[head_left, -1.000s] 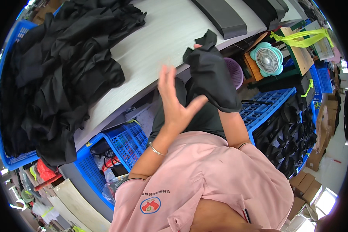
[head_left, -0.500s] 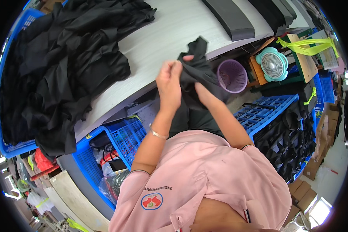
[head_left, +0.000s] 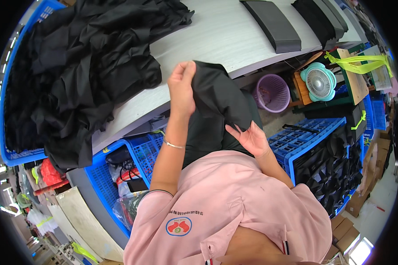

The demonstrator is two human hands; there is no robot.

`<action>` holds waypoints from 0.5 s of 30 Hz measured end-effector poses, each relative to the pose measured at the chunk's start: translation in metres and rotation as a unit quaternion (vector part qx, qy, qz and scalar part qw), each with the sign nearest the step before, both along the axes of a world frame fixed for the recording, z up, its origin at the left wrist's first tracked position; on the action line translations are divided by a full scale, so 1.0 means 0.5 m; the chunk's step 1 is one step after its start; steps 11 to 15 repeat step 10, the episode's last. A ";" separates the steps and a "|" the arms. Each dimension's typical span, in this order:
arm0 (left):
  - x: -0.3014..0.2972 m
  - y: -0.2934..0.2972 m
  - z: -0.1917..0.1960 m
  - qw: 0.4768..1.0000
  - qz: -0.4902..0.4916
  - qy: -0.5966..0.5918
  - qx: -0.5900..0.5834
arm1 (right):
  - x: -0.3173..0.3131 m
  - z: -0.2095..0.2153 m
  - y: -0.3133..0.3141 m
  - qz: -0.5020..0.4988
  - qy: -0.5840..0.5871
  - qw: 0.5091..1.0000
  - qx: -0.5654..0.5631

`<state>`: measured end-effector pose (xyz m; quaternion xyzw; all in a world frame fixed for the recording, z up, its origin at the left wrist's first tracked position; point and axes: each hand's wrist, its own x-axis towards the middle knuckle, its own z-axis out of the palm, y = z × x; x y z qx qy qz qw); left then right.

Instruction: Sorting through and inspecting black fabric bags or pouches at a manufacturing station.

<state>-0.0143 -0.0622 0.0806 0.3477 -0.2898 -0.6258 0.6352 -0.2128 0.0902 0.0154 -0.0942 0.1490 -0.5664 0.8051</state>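
A piece of black fabric [head_left: 216, 90] is stretched between my hands, over my lap in front of the table edge. My left hand [head_left: 182, 84], closed, pinches its upper left corner. At the lower right corner, my right hand [head_left: 253, 139] has the fabric between thumb and fingertip, palm turned up and other fingers spread. On the left, a big heap of crumpled black fabric [head_left: 84, 75] fills a blue crate [head_left: 5, 119] and spills onto the pale table [head_left: 174, 42].
Stacks of flat black pieces [head_left: 276, 28] lie at the table's far right. A purple basket [head_left: 272, 92] and a teal fan [head_left: 320, 81] stand beyond my right hand. Blue crates [head_left: 303, 137] flank me, the right one holding black pieces.
The bunched fabric has been spread out flat between my hands. My right hand has moved down and right, turning palm up; my left has shifted slightly left and up.
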 end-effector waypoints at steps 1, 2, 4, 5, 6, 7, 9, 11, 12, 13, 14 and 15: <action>-0.003 0.007 -0.014 1.000 0.008 0.021 -0.011 | 0.005 0.003 -0.006 -0.001 -0.085 0.996 0.024; 0.002 0.009 -0.025 1.000 0.009 0.022 -0.012 | 0.011 0.008 -0.004 0.001 -0.084 0.996 0.023; 0.015 0.012 -0.041 0.991 0.128 0.033 0.017 | 0.034 0.036 0.019 0.026 0.037 0.999 -0.010; 0.029 0.012 -0.042 0.991 0.112 0.068 0.018 | 0.056 0.085 0.028 0.039 0.139 0.990 0.008; 0.033 0.016 -0.044 0.991 0.114 0.068 0.020 | 0.060 0.086 0.044 0.065 0.243 0.967 -0.025; 0.038 0.019 -0.032 0.991 0.105 0.077 0.030 | 0.052 0.092 0.044 0.094 0.348 0.929 -0.079; 0.045 0.026 -0.030 0.991 0.091 0.088 0.028 | 0.031 0.107 0.025 0.128 0.407 0.902 -0.063; 0.039 0.031 -0.034 0.991 0.111 0.074 0.029 | 0.021 0.115 -0.003 0.132 0.365 0.922 0.004; 0.039 0.031 -0.034 0.991 0.111 0.074 0.029 | 0.021 0.115 -0.003 0.132 0.365 0.922 0.004; 0.039 0.031 -0.034 0.991 0.111 0.074 0.029 | 0.021 0.115 -0.003 0.132 0.365 0.922 0.004; 0.039 0.031 -0.034 0.991 0.111 0.074 0.029 | 0.021 0.115 -0.003 0.132 0.365 0.922 0.004; 0.039 0.031 -0.034 0.991 0.111 0.074 0.029 | 0.021 0.115 -0.003 0.132 0.365 0.922 0.004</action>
